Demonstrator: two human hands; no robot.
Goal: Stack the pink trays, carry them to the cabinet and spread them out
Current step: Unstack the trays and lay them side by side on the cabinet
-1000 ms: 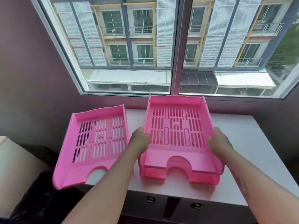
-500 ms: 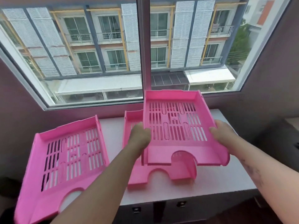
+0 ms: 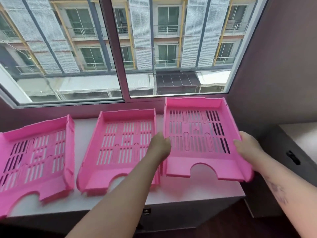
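Step in hand: the spreading-out, by my reading; two pink letter trays already lie flat on the white cabinet top (image 3: 197, 193), and the third is being brought to its place at the right end.
Left tray (image 3: 36, 157): lower left of the frame, flat on the top, its front corner jutting past the near edge.
Middle tray (image 3: 123, 145): centre of the frame, flat, just beside the left tray with a strip of white top showing between them.
Right tray (image 3: 200, 136): right of centre, held by both hands, its left wall close beside the middle tray's right wall; whether it touches the top or hangs just above it I cannot tell, and its near right corner reaches over the cabinet's right end.
Left hand (image 3: 160, 146): closed on the right tray's left wall, fingers curled over the rim, forearm crossing the middle tray's near right corner.
Right hand (image 3: 247, 146): closed on the same tray's right wall, thumb over the rim.
Surroundings: a sliding window (image 3: 123, 48) fills the upper frame, a dark wall stands at the upper right, and a lower dark unit (image 3: 291, 157) sits at the right edge.
Next move calls for: setting the tray down level, probably nudged leftward so its right corner does not overhang, yet without riding onto the middle tray; then letting go with both hands.
Risk: room at the right end looks tight, so the tray may tip if released with too much over the edge.
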